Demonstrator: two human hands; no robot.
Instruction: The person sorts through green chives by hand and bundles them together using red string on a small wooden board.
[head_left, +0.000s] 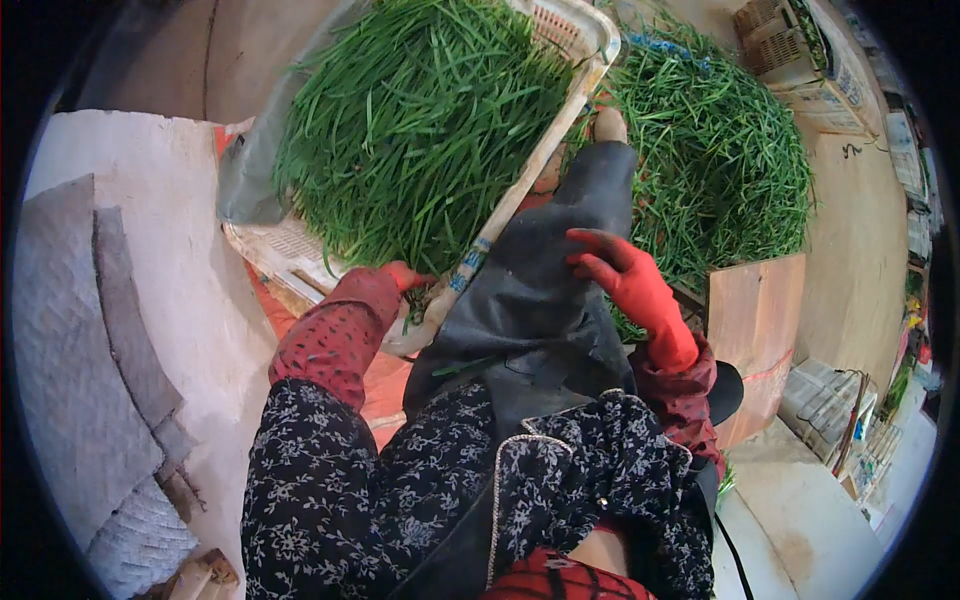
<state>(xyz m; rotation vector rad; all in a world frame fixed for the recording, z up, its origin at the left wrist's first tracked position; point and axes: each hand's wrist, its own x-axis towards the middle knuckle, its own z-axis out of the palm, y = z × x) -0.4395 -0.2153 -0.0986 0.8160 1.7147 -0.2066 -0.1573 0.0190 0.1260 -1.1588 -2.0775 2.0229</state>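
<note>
Leafy green stalks, like Chinese chives, are heaped in a dirty white plastic crate in front of me. My left hand, in a red glove, reaches to the crate's near corner beside the lower edge of the greens; whether its fingers hold any stalks cannot be told. In a red glove too, my right hand is above the black apron on my leg, fingers apart and nothing between them. Past that leg on the right lies a looser pile of greens.
A wooden board stands beside the loose pile. Crates are at the upper right, and another container is at the lower right. Grey sheeting lies on the left. A stray green leaf rests on the apron.
</note>
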